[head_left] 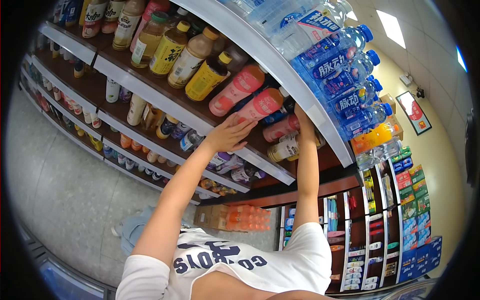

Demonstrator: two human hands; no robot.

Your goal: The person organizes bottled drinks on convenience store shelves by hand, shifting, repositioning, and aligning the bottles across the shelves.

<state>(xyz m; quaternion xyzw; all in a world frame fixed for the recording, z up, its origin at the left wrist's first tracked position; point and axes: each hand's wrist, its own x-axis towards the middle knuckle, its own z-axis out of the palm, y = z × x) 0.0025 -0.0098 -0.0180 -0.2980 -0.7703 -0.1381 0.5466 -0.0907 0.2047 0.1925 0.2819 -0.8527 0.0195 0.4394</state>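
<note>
The fingers of the right hand are hidden behind the upper shelf edge and among the bottles, so their grip cannot be determined. The left hand covers the lower part of a pink bottle. Fine print on the yellow bottle is too small to read; the bottom edge crops the white shirt.

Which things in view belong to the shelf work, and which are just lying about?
Job in hand:
- left hand, at the base of a pink bottle
- right hand, reaching in among bottles, partly hidden
- shelf edge below them

Just around:
- cardboard box
- orange bottle pack
- framed picture
</note>
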